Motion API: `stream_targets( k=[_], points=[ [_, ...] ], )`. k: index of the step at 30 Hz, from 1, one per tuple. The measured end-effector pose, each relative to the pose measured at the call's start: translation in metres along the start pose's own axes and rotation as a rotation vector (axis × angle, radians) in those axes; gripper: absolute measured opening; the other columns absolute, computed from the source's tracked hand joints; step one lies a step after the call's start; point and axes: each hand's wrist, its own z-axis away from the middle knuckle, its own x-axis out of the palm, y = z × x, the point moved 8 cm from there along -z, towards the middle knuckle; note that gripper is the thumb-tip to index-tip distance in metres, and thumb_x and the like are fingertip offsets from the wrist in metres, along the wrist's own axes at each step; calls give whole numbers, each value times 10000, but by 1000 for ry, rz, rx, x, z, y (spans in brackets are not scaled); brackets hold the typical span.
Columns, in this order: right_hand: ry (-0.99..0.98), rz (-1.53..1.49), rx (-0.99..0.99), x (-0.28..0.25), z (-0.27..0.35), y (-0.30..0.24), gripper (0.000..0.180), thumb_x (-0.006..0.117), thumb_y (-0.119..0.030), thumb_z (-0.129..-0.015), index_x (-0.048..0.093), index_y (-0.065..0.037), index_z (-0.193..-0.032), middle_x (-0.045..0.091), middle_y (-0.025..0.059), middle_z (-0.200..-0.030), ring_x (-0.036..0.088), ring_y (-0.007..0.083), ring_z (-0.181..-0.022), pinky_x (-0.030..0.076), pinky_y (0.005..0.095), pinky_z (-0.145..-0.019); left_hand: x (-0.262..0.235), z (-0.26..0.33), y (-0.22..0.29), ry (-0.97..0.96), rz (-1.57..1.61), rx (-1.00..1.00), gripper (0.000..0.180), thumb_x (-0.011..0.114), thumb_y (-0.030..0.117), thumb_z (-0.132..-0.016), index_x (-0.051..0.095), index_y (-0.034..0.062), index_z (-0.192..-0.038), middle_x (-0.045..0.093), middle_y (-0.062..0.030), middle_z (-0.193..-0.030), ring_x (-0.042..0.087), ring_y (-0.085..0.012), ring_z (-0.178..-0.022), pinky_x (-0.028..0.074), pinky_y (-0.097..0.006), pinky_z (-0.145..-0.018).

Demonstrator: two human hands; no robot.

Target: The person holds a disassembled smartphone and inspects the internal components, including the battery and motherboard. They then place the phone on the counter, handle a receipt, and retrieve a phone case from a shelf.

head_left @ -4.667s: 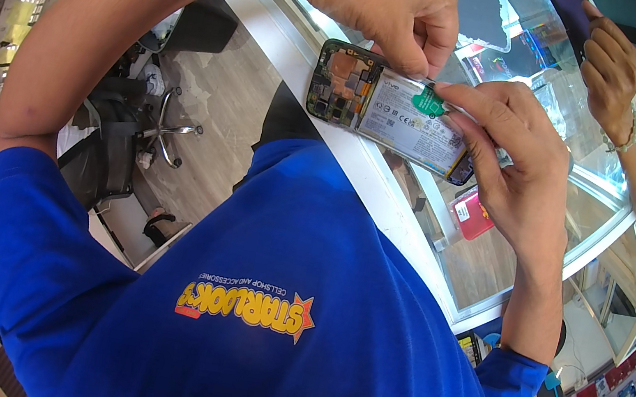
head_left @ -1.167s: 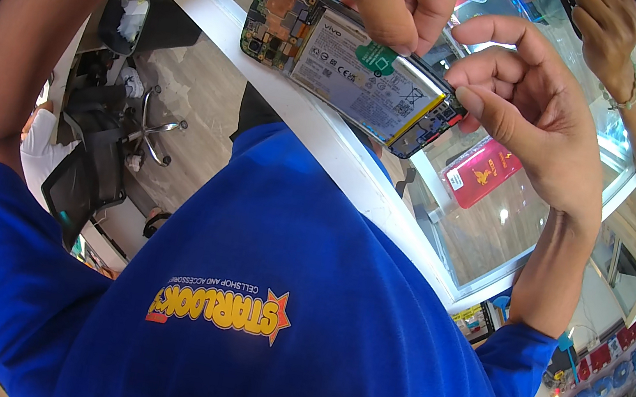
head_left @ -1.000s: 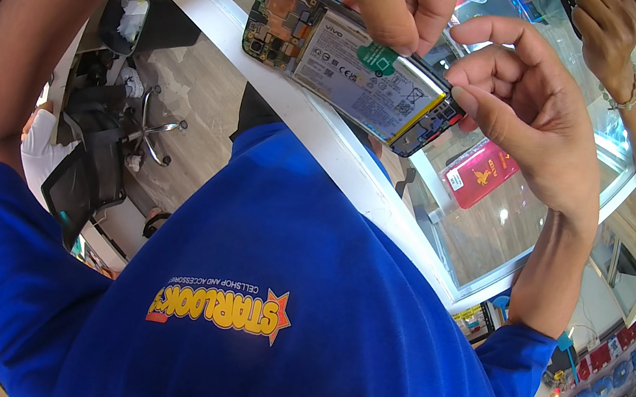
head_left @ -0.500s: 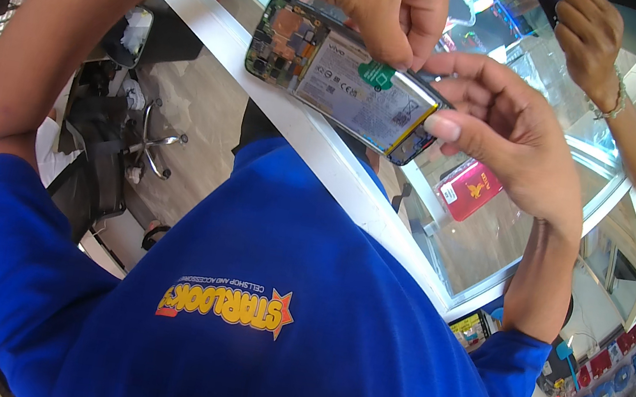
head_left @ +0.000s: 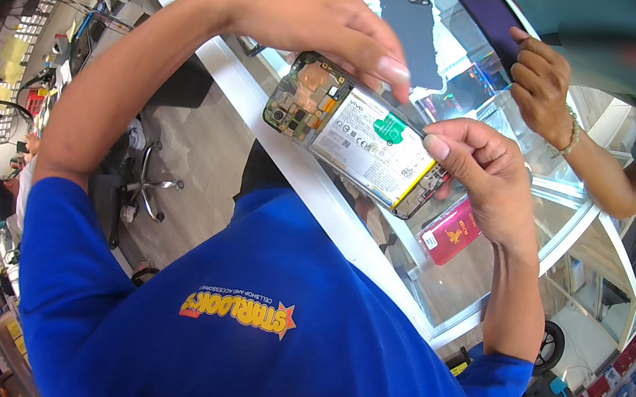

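An opened smartphone [head_left: 357,134] is held tilted above the counter edge, its inside facing up. Its circuit board [head_left: 305,97] shows at the left end, and a pale battery [head_left: 365,160] with a green sticker [head_left: 389,128] fills the middle. My right hand [head_left: 478,161] pinches the phone's right end between thumb and fingers. Over the phone's upper edge, my left hand [head_left: 340,32] has its thumb and fingers stretched out and slightly blurred. Nothing shows in its fingers; whether its underside touches the phone is hidden.
A white-framed glass counter [head_left: 472,327] runs diagonally before me, with a red box [head_left: 451,235] below the phone. A dark phone back [head_left: 416,27] lies farther off. Across the counter, another person's hand [head_left: 544,85] touches a dark-screened phone [head_left: 491,26]. A wheeled chair [head_left: 147,184] stands at left.
My left fingers, which were pinched at the phone's upper edge, have come apart and moved off it. The phone sits lower in view. The other person's phone has come into view.
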Motion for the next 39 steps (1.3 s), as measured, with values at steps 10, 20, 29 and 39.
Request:
stream_targets(
  k=[10, 20, 29, 39],
  points=[
    [107, -97, -151, 5, 3, -5, 230, 693, -178, -1016, 699, -2, -1165, 726, 8, -942, 620, 54, -817, 492, 231, -722, 31, 80, -43, 539, 1220, 438, 939, 332, 733, -1017, 377, -47, -1538, 623, -153, -1387, 611, -247, -1254, 489, -382, -1053],
    [29, 104, -257, 80, -38, -7, 249, 683, -177, -1021, 669, 8, -1187, 731, 51, -964, 666, 81, -814, 555, 252, -718, 61, 88, -57, 1192, 1352, 354, 360, 723, 187, -970, 555, 96, -1275, 607, -2, -1071, 605, -116, -1037, 495, -332, -963],
    [-66, 90, -212, 126, -54, -3, 249, 684, -173, -1024, 653, 27, -1168, 731, 68, -1000, 654, 77, -795, 542, 236, -711, 58, 118, -77, 1297, 1351, 365, 325, 729, 177, -952, 566, 89, -1218, 629, -29, -1020, 661, -138, -918, 574, -331, -830],
    [204, 633, -551, 72, -53, -72, 322, 738, -254, -963, 729, -22, -1185, 753, 111, -996, 694, 157, -856, 545, 306, -761, 59, 137, -89, 1350, 1336, 374, 432, 794, 169, -898, 566, 87, -1256, 660, -41, -1067, 689, -176, -913, 584, -361, -845]
  ],
)
